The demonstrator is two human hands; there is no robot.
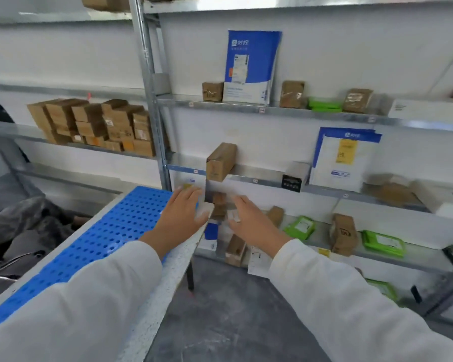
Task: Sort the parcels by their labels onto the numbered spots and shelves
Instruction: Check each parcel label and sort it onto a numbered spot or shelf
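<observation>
At the metal shelving [154,118] we seem to be placing the brown parcel [221,162], upright on the middle shelf's edge, with our left hand [183,214] and right hand [251,220] just below, finger grip too blurred to tell; next, match its numbered spot.

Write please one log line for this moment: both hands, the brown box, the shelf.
left hand: open, stretched forward | right hand: open, stretched forward | box: upright at middle shelf edge, above both hands, not touched
</observation>
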